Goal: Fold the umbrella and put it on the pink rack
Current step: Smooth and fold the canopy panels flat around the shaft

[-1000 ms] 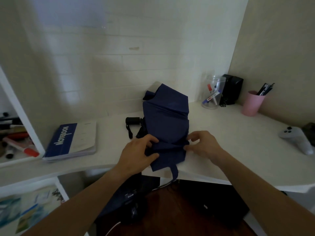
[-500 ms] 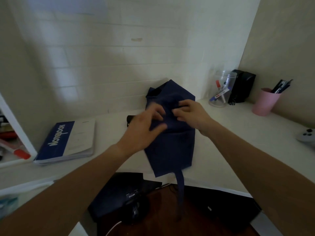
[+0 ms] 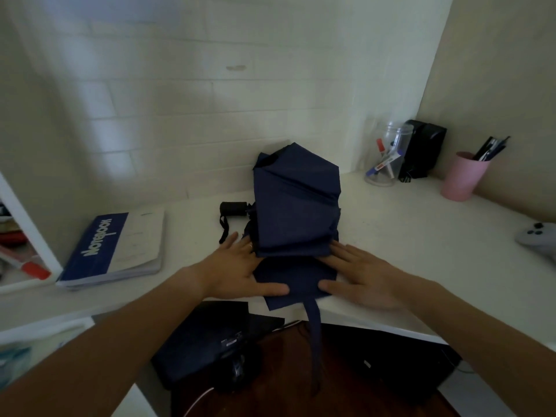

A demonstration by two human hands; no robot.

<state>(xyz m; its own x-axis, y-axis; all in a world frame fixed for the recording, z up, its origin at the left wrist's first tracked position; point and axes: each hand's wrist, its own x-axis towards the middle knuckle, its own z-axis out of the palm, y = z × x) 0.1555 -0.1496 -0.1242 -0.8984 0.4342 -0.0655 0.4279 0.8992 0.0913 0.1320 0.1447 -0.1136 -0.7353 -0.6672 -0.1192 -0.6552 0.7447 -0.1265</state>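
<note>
both hands down from the upper canopy half a second ago to its near edge now. left hand (image 3: 237,270) flat, fingers straight, pressing the left side of the navy blue fabric folding umbrella (image 3: 296,212); thumb laid along the front flap. right hand (image 3: 361,278) likewise flat and released, pressing the right side, gripping nothing. umbrella lying on the white desk (image 3: 406,245) near its front edge, between the two palms, canopy bunched in loose pleats and rising toward the wall, black handle (image 3: 234,208) poking out to the left, closing strap (image 3: 313,335) dangling over the desk edge. blue-and-white notebook (image 3: 114,248) well to the left, pink plastic cup (image 3: 463,176) with pens far right by the wall; no pink rack in view.

step in hand, by the look of it: flattening and smoothing the pleats, folding only partly done. next likely calls for gathering the pleats around the shaft, rolling tight, then wrapping the strap round to fasten, before any carrying to the rack.
</note>
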